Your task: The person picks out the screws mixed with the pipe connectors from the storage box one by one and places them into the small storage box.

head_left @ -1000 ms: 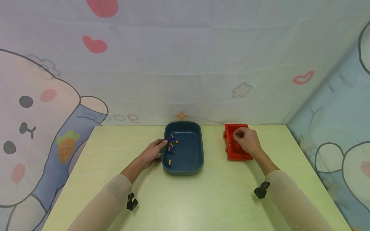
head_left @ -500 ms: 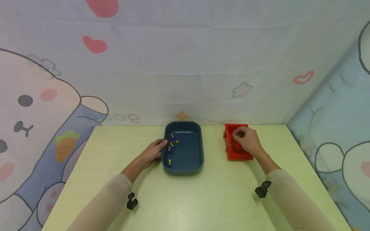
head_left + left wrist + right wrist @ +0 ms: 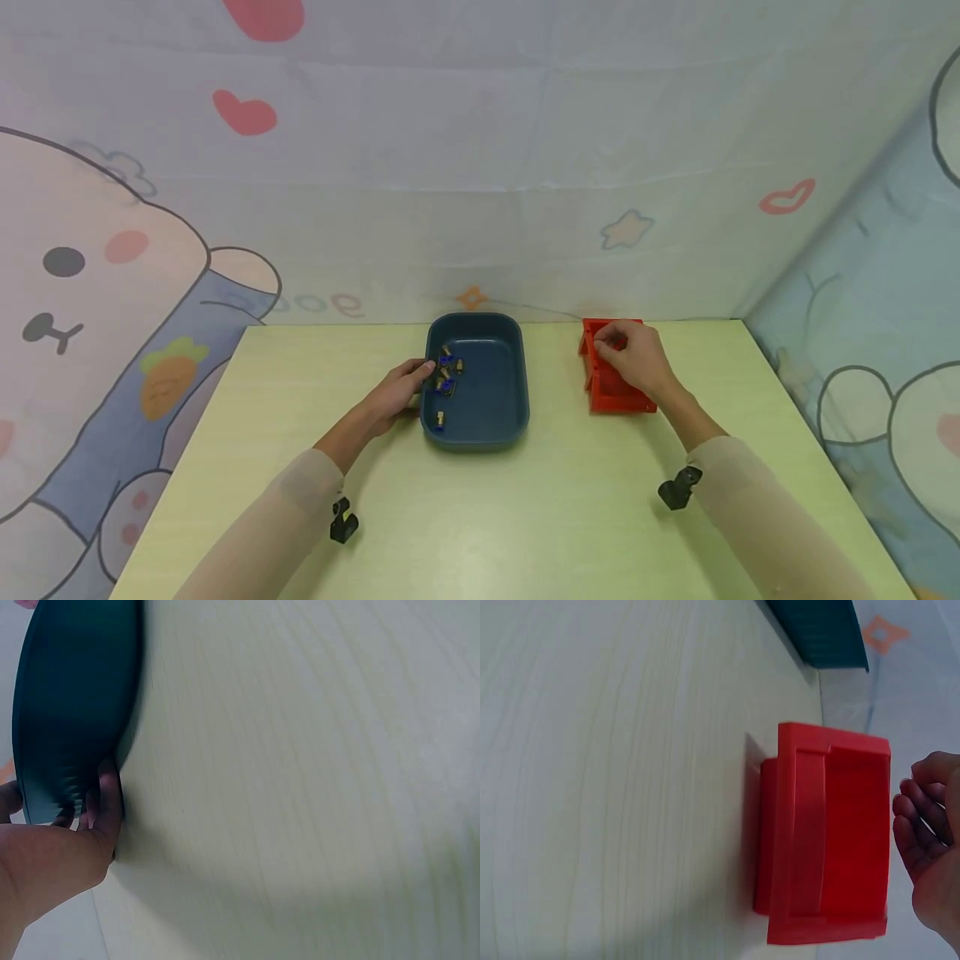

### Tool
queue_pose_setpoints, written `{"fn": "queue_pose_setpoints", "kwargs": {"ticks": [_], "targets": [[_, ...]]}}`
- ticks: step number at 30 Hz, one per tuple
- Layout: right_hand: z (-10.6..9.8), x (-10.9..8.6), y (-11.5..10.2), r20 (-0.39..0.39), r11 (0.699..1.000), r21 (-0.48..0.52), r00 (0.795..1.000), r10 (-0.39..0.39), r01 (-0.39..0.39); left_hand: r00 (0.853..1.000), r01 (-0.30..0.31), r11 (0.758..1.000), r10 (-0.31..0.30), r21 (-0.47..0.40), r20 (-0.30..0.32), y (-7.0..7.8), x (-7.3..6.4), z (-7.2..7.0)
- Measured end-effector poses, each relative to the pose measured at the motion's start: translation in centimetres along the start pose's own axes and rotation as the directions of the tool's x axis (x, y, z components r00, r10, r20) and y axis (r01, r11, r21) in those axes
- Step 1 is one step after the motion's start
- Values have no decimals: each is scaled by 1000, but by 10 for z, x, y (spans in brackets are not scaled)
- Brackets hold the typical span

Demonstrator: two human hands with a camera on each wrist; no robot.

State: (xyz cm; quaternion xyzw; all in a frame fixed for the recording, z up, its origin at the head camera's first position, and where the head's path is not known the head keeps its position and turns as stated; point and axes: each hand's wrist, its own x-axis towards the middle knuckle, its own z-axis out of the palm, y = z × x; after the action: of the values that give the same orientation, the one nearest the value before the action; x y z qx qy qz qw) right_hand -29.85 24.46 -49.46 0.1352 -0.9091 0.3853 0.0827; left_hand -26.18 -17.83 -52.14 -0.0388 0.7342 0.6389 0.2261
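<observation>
A dark blue rectangular tray (image 3: 491, 396) stands at the back middle of the table. My left hand (image 3: 392, 398) grips its left side, thumb over the rim; in the left wrist view the fingers lie along the outside of the wall. Inside the tray, by that side, are several small brass fittings with blue ends (image 3: 440, 421). To the right is a red plastic bin (image 3: 624, 403). Over it hovers my right hand (image 3: 639, 360), thumb and forefinger a little apart, the other fingers loosely curled. Nothing shows between the fingers in the right wrist view, where the bin (image 3: 802, 832) looks bare inside.
The pale wooden table (image 3: 487, 517) ends at a cloth backdrop (image 3: 480, 208) printed with cartoon figures, close behind tray and bin. A stretch of bare tabletop separates the two containers. Small black devices (image 3: 678, 488) hang below both cuffs.
My right hand has shifted slightly left and away from me over the red bin, and its thumb and forefinger have parted. The left hand and tray have stayed in place.
</observation>
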Motion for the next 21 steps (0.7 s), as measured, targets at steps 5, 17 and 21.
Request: {"fn": "queue_pose_setpoints", "kwargs": {"ticks": [5,17,21], "targets": [[9,3,-14,2,999,35,1000,-25,25,1000,-3,1000,3,0,2,-1,2,-1],[32,8,-43,41,991,122,998,-53,47,1000,1,1000,-1,5,-1,0,-1,1],[37,10,-47,43,988,141,997,-62,55,1000,4,1000,-4,7,-3,1,-1,2]]}}
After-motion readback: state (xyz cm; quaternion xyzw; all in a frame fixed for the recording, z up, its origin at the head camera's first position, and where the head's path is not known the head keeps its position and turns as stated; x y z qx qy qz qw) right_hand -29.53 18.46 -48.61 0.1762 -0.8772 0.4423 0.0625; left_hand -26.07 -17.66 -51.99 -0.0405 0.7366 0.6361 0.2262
